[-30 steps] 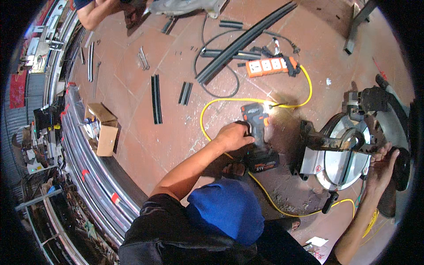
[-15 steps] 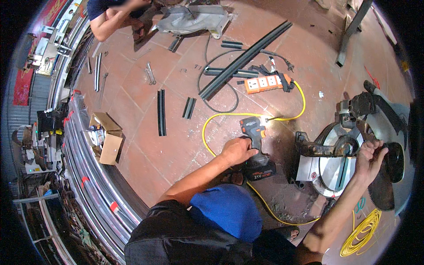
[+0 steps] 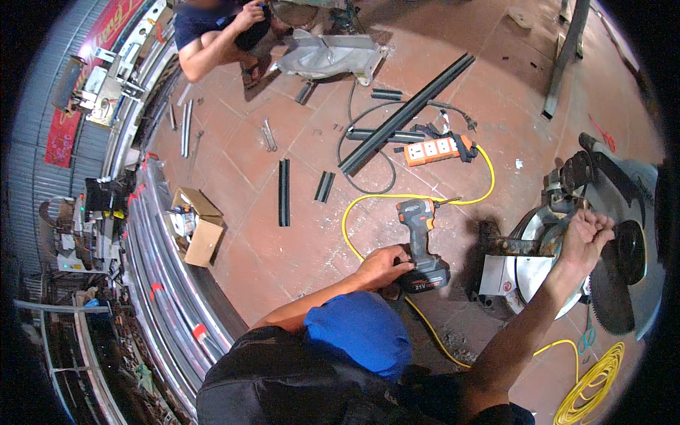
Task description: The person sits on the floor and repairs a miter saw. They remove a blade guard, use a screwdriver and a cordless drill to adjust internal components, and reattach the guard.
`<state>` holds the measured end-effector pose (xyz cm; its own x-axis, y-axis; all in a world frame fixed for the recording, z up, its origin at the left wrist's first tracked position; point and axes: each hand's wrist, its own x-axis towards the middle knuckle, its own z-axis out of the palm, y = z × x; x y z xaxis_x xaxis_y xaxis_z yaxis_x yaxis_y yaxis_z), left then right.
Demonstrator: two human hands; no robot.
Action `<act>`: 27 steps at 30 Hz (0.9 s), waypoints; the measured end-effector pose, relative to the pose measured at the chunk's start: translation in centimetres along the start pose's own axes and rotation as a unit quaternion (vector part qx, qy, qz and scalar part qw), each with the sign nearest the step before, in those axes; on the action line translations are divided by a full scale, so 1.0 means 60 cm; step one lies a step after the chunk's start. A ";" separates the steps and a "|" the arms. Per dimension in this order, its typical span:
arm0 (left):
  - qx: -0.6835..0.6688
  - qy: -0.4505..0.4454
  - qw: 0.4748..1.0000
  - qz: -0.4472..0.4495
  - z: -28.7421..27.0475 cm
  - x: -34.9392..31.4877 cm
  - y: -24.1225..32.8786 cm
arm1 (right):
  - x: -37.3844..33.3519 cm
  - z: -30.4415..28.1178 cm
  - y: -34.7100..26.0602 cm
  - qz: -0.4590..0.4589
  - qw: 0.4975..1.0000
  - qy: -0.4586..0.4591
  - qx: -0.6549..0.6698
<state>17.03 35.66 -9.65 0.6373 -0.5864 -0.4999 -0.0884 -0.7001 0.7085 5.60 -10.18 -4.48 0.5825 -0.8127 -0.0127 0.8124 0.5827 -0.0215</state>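
A dark grey and orange cordless impact driver (image 3: 418, 230) stands upright on its battery on the tiled floor, its bit pointing right. My left hand (image 3: 384, 266) is beside the battery with curled fingers; what they pinch, if anything, I cannot make out. My right hand (image 3: 586, 237) is at the mitre saw (image 3: 535, 262), left of its black handle (image 3: 628, 242) and above the toothed blade (image 3: 610, 308). Its fingers are bent together, and anything in them is hidden. A rounded blue cloth shape (image 3: 358, 333) lies between my arms.
Ahead are a yellow cable (image 3: 347, 219), an orange power strip (image 3: 432, 151) and black metal profiles (image 3: 407, 113). An open cardboard box (image 3: 203, 237) stands near long wrapped bars (image 3: 159, 276) at left. Beyond, another person (image 3: 219, 42) crouches by a grey metal saw base (image 3: 329, 57).
The view has shifted, so most of the scene sits lower. My left hand has slid from the driver's handle down to its battery. My right hand has risen a little at the saw.
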 end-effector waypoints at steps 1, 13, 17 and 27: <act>-0.008 -0.002 1.000 -0.030 -0.005 -0.012 0.005 | -0.003 0.008 0.014 0.006 0.999 -0.019 0.036; -0.006 0.112 0.979 -0.169 -0.076 -0.243 0.011 | -0.035 0.130 0.094 0.103 0.883 -0.082 0.451; -0.089 0.227 0.935 -0.257 -0.090 -0.296 0.052 | -0.042 0.151 0.077 0.073 0.874 -0.015 0.481; -0.108 0.222 0.957 -0.149 -0.143 -0.163 0.041 | -0.021 0.143 0.030 0.169 0.819 0.048 0.547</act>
<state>17.14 43.19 1.25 0.8763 -0.1085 -0.4694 0.2784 -0.6812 0.6771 6.54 -8.07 4.08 0.8164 -0.5708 0.0880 0.1720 0.3858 0.9064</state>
